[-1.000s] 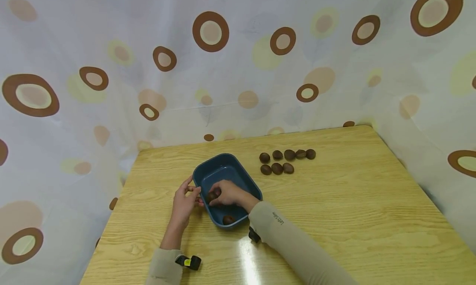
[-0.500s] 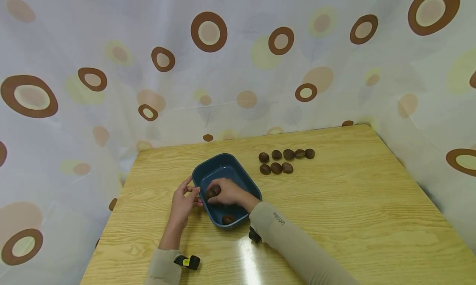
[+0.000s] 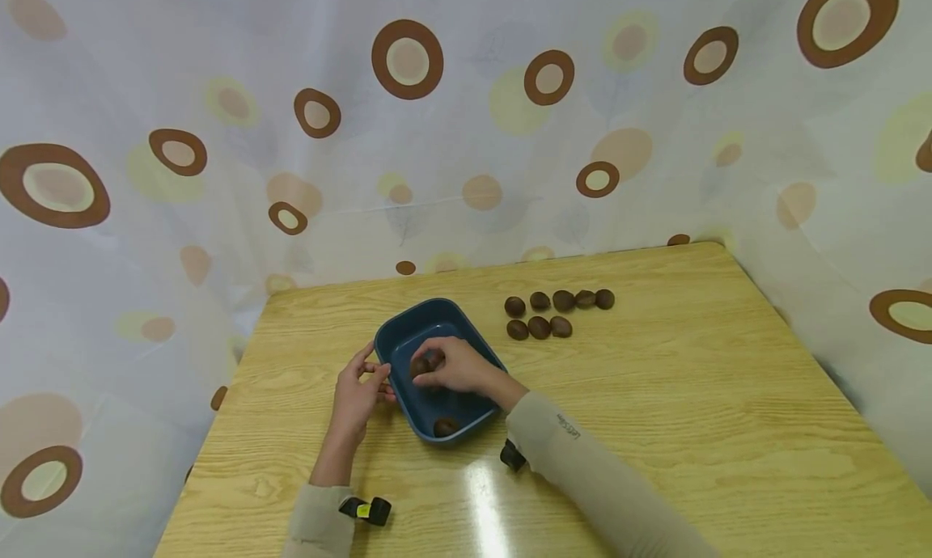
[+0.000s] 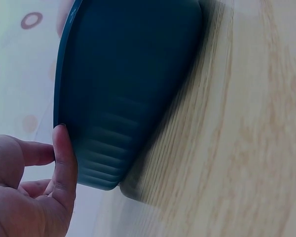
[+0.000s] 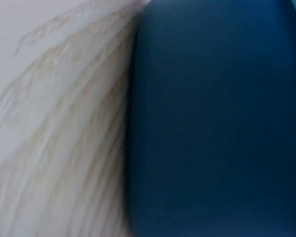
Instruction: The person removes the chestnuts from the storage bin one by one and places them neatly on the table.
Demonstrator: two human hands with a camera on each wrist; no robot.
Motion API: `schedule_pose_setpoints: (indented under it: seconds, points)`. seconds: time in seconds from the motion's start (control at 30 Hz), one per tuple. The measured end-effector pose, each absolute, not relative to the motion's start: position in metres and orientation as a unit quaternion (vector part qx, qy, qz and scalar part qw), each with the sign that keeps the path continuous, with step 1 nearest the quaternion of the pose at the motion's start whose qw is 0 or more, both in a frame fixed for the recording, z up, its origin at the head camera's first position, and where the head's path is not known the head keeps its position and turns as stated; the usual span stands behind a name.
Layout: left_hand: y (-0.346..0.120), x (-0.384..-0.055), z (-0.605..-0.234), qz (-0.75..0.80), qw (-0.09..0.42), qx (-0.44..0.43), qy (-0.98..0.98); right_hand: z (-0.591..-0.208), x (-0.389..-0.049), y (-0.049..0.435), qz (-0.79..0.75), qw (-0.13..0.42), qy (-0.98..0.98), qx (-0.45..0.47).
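Note:
A dark blue rectangular box (image 3: 480, 341) stands on the wooden table in the head view. At its left rim is my left hand (image 3: 357, 400), thumb and fingers holding the edge; the left wrist view shows the same hand (image 4: 44, 182) against the box's outer wall (image 4: 123, 89). Inside the box, my right hand (image 3: 462, 369) pinches brown chestnuts (image 3: 420, 367) between thumb and fingers; the fingers partly cover them. Another chestnut (image 3: 446, 427) lies in the near corner of the box. The right wrist view shows only the box's outside (image 5: 217, 118), hiding that hand.
Right of the box, chestnuts lie on the table in two rows: a back row (image 3: 564, 301) of several and a front row (image 3: 539, 327) of three. The wooden table (image 3: 692, 396) meets a patterned curtain (image 3: 466, 137) behind. Small black cameras (image 3: 379, 511) sit at both wrists.
My right hand has lifted slightly and shifted a little to the right, with chestnuts between its fingers. My left hand stays at the box's rim.

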State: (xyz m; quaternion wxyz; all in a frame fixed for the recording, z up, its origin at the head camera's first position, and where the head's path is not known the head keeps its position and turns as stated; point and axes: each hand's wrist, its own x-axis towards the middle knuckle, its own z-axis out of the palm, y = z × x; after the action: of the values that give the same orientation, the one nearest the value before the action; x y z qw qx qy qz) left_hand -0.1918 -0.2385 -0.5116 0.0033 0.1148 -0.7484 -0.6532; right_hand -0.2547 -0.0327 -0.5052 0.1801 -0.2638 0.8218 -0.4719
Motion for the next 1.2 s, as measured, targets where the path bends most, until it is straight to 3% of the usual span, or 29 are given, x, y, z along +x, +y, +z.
schedule_pose_setpoints:
  seconds: [0.77,1.2]
  points:
    - [-0.242,-0.188,-0.519,-0.661,0.008,0.102,-0.743,-0.476,-0.263,0.036,-0.546,0.208,0.775,-0.242]
    - [-0.241,-0.186,-0.515,-0.644,-0.007,0.104,-0.758,-0.479,-0.282,0.084,-0.575,0.203,0.763,-0.216]
